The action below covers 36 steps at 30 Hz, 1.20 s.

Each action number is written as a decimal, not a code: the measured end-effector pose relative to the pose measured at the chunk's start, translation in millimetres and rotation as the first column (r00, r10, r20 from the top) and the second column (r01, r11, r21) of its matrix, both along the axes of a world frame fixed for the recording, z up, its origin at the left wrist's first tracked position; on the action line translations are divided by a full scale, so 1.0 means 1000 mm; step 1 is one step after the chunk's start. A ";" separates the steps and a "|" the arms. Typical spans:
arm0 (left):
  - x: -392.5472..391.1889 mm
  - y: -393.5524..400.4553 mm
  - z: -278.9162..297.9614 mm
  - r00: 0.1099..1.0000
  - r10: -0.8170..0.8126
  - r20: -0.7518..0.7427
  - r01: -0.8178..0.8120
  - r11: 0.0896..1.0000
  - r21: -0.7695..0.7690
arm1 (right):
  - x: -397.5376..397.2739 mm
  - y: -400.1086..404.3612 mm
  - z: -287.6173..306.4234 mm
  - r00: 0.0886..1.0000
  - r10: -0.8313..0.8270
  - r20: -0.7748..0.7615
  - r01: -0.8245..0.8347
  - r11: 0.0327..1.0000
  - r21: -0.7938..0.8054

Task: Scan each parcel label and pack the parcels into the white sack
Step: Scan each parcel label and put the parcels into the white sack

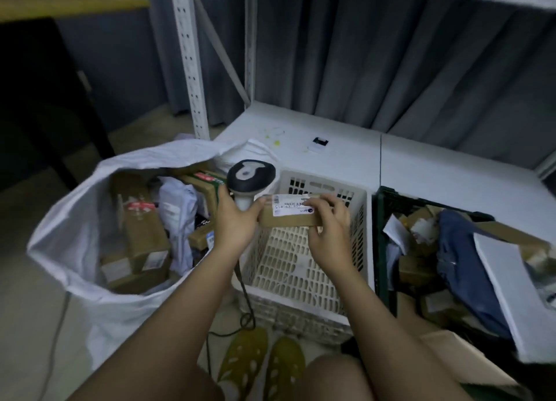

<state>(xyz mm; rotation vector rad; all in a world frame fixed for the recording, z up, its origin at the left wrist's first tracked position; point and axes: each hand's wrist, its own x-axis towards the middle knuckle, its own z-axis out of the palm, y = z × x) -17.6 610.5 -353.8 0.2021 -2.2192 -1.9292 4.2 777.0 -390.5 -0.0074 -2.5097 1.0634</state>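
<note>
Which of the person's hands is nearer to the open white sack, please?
Left. The left hand holds the scanner beside the white sack; the right hand grips the parcel over the white crate.

Yellow-green clogs [261,367] on floor; grey curtain [391,54] behind white shelving [189,60]

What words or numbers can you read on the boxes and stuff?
Label on the small parcel in both hands: barcode and digits, perhaps "415", too blurred to be sure.
Red tape on a box in the white sack: white print, unreadable.
Labels on other sack parcels: too small.
Scanner: no text visible.
</note>
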 end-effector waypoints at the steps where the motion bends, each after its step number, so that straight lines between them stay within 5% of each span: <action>1: 0.006 -0.005 0.001 1.000 0.023 0.009 -0.023 1.000 0.007 | 0.004 -0.007 0.008 1.000 0.016 -0.015 -0.016 1.000 -0.003; 10: 0.022 -0.048 -0.007 0.992 0.002 0.123 -0.015 0.995 0.101 | 0.015 -0.050 0.009 0.997 0.051 -0.052 -0.053 0.998 -0.030; 14: 0.021 -0.054 -0.012 0.993 0.044 0.108 -0.062 0.984 0.164 | 0.015 -0.060 0.017 0.989 0.143 -0.039 -0.148 0.958 -0.244; 18: 0.023 -0.057 -0.011 0.993 0.038 0.114 -0.064 0.971 0.232 | 0.007 -0.069 0.021 0.993 -0.060 -0.098 -0.016 0.768 -0.641; 26: 0.029 -0.063 -0.015 0.996 0.023 0.083 -0.037 0.984 0.177 | -0.003 -0.073 0.020 0.984 -0.011 0.179 0.158 0.522 -0.838; 30: 0.024 -0.076 -0.015 0.995 -0.001 0.103 -0.017 0.985 0.171 | -0.003 -0.066 0.021 0.954 0.029 0.299 0.215 0.626 -0.750; 36: 0.012 -0.102 -0.020 0.991 -0.025 0.129 0.003 0.986 0.166 | 0.001 -0.057 0.022 0.762 0.465 0.451 0.010 0.687 -0.726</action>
